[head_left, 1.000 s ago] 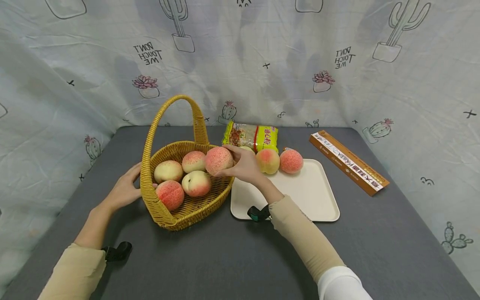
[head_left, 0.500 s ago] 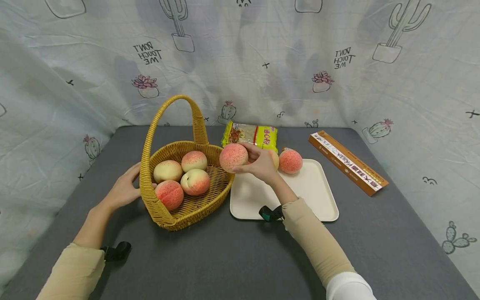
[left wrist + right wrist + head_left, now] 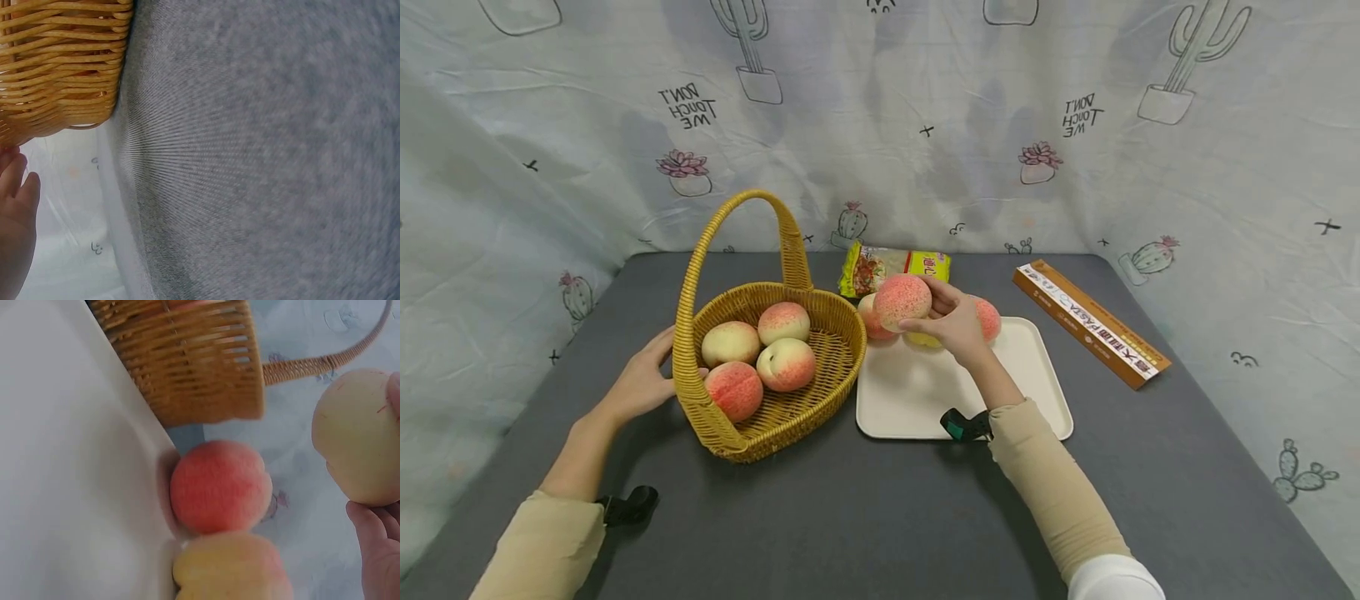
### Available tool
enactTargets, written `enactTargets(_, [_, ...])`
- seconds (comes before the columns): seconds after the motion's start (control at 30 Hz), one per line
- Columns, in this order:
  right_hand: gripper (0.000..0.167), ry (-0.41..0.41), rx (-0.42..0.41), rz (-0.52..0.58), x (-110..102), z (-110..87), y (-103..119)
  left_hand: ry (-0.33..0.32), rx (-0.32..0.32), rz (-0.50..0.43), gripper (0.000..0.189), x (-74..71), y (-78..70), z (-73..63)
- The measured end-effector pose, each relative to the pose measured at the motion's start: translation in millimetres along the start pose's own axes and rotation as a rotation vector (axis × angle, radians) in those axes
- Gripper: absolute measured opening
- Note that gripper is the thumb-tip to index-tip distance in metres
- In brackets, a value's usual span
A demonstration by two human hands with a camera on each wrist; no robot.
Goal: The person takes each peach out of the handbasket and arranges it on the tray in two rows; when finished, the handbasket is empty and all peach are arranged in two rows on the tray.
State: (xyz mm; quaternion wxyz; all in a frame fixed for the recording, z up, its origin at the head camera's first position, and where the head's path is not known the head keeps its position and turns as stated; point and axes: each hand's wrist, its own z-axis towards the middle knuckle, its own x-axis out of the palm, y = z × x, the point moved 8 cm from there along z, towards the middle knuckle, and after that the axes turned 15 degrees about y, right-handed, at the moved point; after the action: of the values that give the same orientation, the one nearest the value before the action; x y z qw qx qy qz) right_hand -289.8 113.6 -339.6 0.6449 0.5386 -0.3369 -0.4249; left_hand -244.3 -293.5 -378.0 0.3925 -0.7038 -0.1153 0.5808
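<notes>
My left hand (image 3: 642, 377) holds the left side of the wicker basket (image 3: 835, 400) near its handle base, thumb showing over the rim. In the left wrist view its fingertips (image 3: 14, 164) meet the weave. Several pink-and-cream peaches lie in the basket, among them a red one (image 3: 734, 391). My right hand (image 3: 953, 319) pinches a speckled peach (image 3: 901, 302) above the back of the white tray (image 3: 910, 400). Peaches line the tray's back edge: a pinkish one (image 3: 871, 321) at left, a yellowish one (image 3: 234, 569) mostly hidden behind the hand, a red one (image 3: 988, 318) at right.
Behind the tray lies a yellow pasta packet (image 3: 887, 265). A long brown pasta box (image 3: 1090, 323) is on the right of the grey table (image 3: 850, 525). The basket's tall handle (image 3: 737, 200) arches beside the tray. A printed curtain (image 3: 880, 125) closes off the back.
My right hand has carried the speckled peach rightward, from over the basket's right rim to above the tray's back. My left hand and the basket stay in place.
</notes>
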Motion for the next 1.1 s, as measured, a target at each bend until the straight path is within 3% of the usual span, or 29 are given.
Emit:
enactTargets(0.4, [0.072,-0.156,0.037,-0.001,-40.9,-20.8,-1.4,0.009,0.002,-0.010,0.082,0.4,-0.5,-0.7])
enactTargets(1.1, [0.075,-0.306,0.068,0.042,-104.5,-57.5,-10.0,0.008,-0.021,0.009,0.083,-1.0,1.5,0.1])
